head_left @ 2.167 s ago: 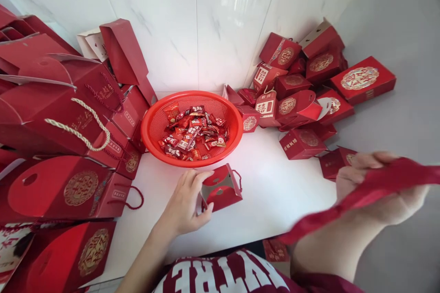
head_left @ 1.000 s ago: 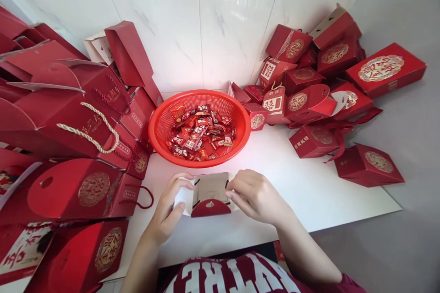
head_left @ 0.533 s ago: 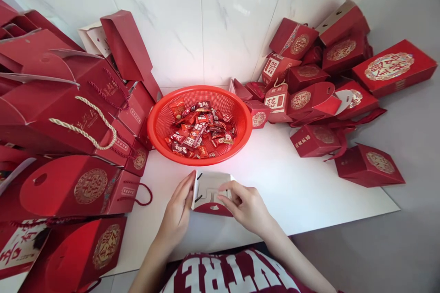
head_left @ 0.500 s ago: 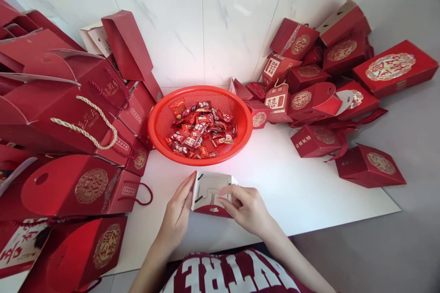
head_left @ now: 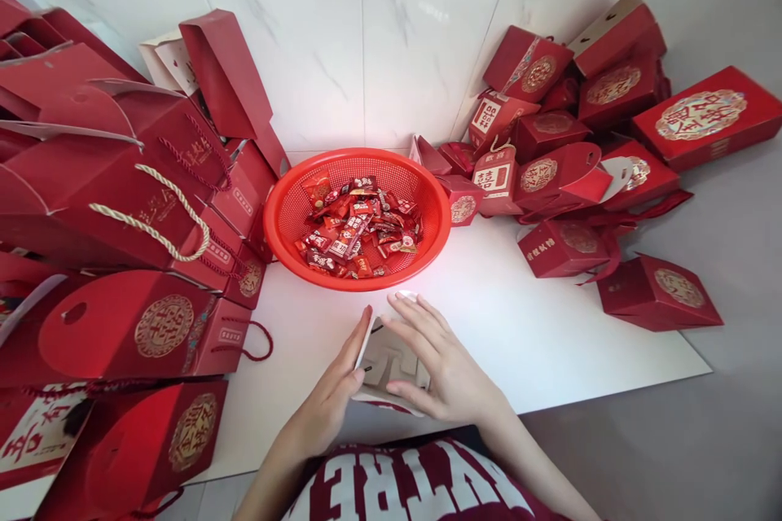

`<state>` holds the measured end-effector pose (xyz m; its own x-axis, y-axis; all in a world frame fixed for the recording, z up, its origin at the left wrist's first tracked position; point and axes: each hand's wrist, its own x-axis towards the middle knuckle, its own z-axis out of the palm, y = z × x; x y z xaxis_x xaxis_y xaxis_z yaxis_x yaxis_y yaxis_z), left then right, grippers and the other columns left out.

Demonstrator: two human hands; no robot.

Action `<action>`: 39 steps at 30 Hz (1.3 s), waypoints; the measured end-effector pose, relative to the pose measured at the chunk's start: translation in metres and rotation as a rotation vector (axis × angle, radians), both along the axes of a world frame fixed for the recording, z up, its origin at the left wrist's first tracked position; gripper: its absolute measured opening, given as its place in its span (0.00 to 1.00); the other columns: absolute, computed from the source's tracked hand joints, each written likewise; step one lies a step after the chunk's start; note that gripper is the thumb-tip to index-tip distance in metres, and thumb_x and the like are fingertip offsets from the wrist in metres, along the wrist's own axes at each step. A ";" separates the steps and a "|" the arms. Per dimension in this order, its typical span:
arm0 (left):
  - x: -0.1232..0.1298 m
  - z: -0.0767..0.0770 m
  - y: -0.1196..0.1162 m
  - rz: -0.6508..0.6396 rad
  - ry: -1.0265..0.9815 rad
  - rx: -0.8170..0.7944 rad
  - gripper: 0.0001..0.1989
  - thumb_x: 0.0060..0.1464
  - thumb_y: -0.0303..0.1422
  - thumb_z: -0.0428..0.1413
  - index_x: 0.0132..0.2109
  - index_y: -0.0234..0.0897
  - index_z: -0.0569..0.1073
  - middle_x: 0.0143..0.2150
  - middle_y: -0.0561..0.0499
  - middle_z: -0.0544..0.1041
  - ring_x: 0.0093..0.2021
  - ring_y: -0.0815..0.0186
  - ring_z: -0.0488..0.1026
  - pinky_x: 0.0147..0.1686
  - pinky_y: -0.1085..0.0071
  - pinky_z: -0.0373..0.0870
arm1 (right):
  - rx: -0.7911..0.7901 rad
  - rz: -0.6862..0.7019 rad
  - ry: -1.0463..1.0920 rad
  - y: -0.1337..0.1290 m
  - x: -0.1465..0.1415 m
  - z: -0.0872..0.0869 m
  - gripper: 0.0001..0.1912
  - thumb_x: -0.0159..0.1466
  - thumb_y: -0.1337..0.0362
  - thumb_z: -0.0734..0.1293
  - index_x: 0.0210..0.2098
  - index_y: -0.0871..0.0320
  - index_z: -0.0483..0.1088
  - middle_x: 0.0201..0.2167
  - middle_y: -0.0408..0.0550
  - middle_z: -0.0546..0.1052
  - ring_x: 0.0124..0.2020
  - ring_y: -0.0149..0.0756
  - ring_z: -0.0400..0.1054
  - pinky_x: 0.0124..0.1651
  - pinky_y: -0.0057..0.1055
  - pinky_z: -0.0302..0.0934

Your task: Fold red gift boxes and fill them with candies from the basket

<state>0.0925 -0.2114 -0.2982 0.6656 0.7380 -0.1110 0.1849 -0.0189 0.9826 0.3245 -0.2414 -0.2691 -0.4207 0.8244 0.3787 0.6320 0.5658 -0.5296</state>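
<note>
A small box (head_left: pixel 388 360) with a whitish inside and a dark red edge sits near the table's front edge, its open side facing up and tilted. My left hand (head_left: pixel 327 403) holds its left wall, thumb at the near corner and fingers along the outside. Over the right part of the box, my right hand (head_left: pixel 445 366) has its fingers stretched out and spread, touching or nearly touching the far and right edges. Beyond the hands stands a red plastic basket (head_left: pixel 358 285) holding several small wrapped candies (head_left: pixel 360 228).
Red boxes and bags with rope handles (head_left: pixel 122 203) crowd the left side. More red gift boxes (head_left: pixel 553 171) are piled at the back right, with one (head_left: pixel 660 293) near the white table's (head_left: pixel 550 342) right end. A tiled wall (head_left: pixel 421 41) rises behind.
The box has turned and tilted a little and moved slightly right. My right hand has opened from a pinch above the box, its fingers now spread over it.
</note>
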 end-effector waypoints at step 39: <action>0.018 0.008 0.015 0.119 0.025 0.374 0.59 0.38 0.41 0.73 0.70 0.48 0.45 0.64 0.39 0.61 0.62 0.46 0.66 0.58 0.50 0.67 | -0.189 0.127 0.254 0.009 0.030 -0.015 0.72 0.45 0.45 0.80 0.73 0.52 0.32 0.64 0.63 0.59 0.64 0.56 0.57 0.63 0.49 0.58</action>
